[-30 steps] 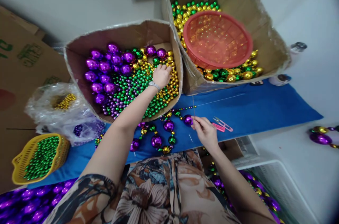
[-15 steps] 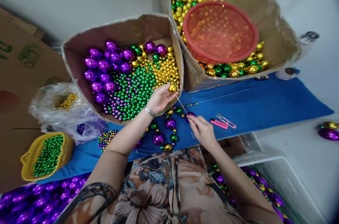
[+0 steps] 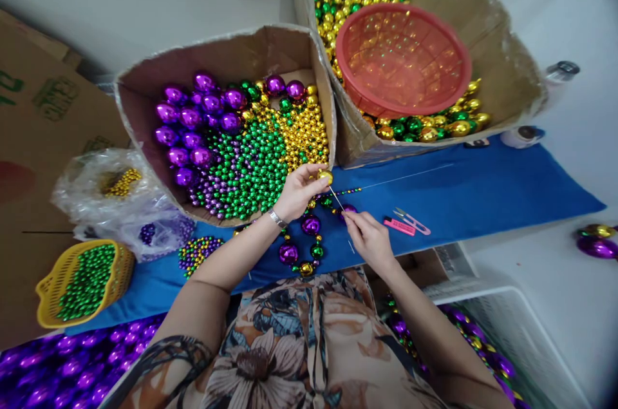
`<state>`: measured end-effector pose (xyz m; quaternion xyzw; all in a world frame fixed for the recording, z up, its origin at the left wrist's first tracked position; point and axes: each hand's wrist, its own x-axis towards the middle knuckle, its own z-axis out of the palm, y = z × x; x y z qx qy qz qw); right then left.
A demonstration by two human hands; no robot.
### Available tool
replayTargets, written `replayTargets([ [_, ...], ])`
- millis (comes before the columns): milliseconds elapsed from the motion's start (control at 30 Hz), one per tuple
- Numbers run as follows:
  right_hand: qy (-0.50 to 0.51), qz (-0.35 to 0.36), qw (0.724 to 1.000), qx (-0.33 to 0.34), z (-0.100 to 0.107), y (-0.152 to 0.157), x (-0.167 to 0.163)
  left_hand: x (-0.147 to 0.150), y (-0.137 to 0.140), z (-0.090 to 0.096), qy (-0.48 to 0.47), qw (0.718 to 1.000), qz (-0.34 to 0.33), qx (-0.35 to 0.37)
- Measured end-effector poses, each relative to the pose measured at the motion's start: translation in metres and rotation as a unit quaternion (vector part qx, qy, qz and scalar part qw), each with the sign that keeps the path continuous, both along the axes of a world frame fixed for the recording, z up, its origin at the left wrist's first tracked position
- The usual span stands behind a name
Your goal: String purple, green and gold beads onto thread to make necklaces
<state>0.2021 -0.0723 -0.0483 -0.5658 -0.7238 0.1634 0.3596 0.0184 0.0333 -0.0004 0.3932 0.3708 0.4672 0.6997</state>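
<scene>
My left hand [image 3: 300, 191] pinches a shiny gold bead [image 3: 326, 176] just off the front right corner of the left cardboard box. A thin needle [image 3: 337, 198] runs from that bead down to my right hand [image 3: 369, 238], whose fingers are closed on it. Whether the needle's tip is inside the bead I cannot tell. Below my hands a string of purple, green and gold beads [image 3: 311, 224] lies curved on the blue cloth [image 3: 463, 196]. A thin thread [image 3: 408, 176] stretches to the right from a row of tiny beads.
The left cardboard box [image 3: 222, 48] holds loose purple, green and gold beads. A red basket [image 3: 403, 58] sits on beads in the right box [image 3: 512, 74]. Pink-handled snips [image 3: 419, 223] and a pink cutter [image 3: 400, 225] lie at right. A yellow basket [image 3: 126, 267] stands at left.
My left hand has moved slightly right and toward me with the gold bead, away from the box rim. The right hand has stayed nearly in place with the needle.
</scene>
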Motion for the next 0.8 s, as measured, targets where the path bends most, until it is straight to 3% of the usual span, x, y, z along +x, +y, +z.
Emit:
replayTargets([
  [100,0.004,0.007,1.0,-0.005,-0.001,-0.001,0.0,0.001,-0.008,-0.002,-0.005,1.0,-0.015,-0.026],
  [267,-0.015,0.004,1.0,0.012,-0.002,0.001,0.0,-0.003,-0.013,-0.008,0.034,0.996,-0.079,0.0],
  [333,-0.018,-0.003,1.0,0.02,-0.001,0.001,0.002,-0.008,-0.004,-0.01,0.086,0.992,-0.077,0.049],
  [400,-0.02,-0.011,0.999,0.027,-0.001,0.001,0.003,-0.016,0.014,-0.012,0.205,0.968,-0.018,0.144],
  [433,-0.02,-0.015,0.999,0.029,-0.001,0.002,0.004,-0.02,0.025,-0.013,0.289,0.936,0.016,0.202],
  [500,-0.022,-0.021,0.999,0.029,-0.001,0.002,0.005,-0.026,0.049,-0.017,0.458,0.836,0.031,0.3],
  [567,-0.021,-0.026,0.999,0.025,-0.001,0.002,0.006,-0.029,0.069,-0.022,0.58,0.735,-0.02,0.352],
  [633,-0.017,-0.029,0.999,0.023,-0.002,0.001,0.006,-0.028,0.081,-0.028,0.65,0.656,-0.07,0.377],
  [700,-0.012,-0.033,0.999,0.022,-0.003,0.001,0.007,-0.026,0.085,-0.032,0.686,0.606,-0.092,0.393],
  [800,-0.017,-0.037,0.999,0.024,-0.005,0.001,0.008,-0.023,0.081,-0.034,0.711,0.566,-0.101,0.405],
])
